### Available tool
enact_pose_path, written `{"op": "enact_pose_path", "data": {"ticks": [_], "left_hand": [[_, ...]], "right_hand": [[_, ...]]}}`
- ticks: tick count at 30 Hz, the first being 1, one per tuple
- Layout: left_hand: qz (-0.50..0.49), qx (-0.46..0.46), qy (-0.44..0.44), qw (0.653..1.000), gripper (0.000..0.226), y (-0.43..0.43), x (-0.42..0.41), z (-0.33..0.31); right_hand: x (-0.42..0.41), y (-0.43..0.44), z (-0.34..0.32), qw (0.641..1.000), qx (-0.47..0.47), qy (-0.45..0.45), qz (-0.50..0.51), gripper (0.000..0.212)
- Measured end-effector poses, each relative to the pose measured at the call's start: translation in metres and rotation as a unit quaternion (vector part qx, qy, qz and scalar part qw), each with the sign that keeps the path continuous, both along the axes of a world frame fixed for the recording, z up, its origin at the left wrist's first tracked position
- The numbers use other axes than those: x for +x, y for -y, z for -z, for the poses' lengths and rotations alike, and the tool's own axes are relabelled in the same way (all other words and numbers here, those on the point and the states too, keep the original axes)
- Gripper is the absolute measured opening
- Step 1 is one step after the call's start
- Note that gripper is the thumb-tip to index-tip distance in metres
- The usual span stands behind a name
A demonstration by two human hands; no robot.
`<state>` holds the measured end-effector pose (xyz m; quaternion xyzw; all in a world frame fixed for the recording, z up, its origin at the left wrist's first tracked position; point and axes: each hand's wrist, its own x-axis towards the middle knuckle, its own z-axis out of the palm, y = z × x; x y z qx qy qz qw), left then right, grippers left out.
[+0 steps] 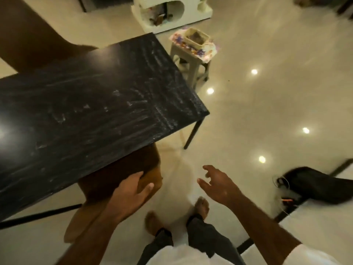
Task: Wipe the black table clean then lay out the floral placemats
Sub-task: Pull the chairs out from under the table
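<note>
L hand (pixel 133 190) flat on brown chair (pixel 122 176), R hand (pixel 217 186) open, fingers spread, mid-air

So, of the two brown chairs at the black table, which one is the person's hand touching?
The near brown chair, tucked under the black table's front edge: the left hand rests on it. The far brown chair stands untouched.

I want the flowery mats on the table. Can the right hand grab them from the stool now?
Probably not yet. The right hand hangs empty over bare floor, and the floral placemats sit on the stool past the table's far corner. Nothing blocks the way; walking closer should do.
</note>
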<state>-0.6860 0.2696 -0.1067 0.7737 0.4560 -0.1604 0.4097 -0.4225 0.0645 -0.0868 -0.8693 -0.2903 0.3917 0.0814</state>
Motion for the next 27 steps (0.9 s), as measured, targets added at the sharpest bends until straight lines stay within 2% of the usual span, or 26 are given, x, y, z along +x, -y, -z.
{"op": "enact_pose_path", "data": {"ticks": [2,4,7,9,15,21,27], "left_hand": [[0.101,0.068,0.023,0.992,0.082,0.025,0.057,-0.016],[0.192,0.14,0.043,0.97,0.082,0.046,0.119,-0.029],[0.29,0.218,0.06,0.93,0.087,0.067,0.203,-0.041],[0.322,0.266,0.057,0.907,0.092,0.079,0.258,-0.047],[0.307,0.369,0.061,0.875,0.108,0.1,0.386,-0.06],[0.299,0.368,0.052,0.879,0.113,0.088,0.49,-0.05],[0.277,0.352,0.043,0.893,0.116,0.031,0.594,-0.024]], "right_hand": [[0.028,0.037,-0.009,0.996,0.008,0.092,-0.011,0.077],[0.062,0.062,-0.017,0.986,0.014,0.164,-0.007,0.081],[0.117,0.084,-0.027,0.972,0.027,0.235,0.0,0.089],[0.16,0.096,-0.035,0.963,0.046,0.266,0.01,0.095],[0.278,0.119,-0.053,0.939,0.076,0.335,0.016,0.105],[0.391,0.115,-0.042,0.939,0.084,0.333,0.025,0.106],[0.504,0.062,-0.018,0.945,0.083,0.317,0.004,0.106]]}}
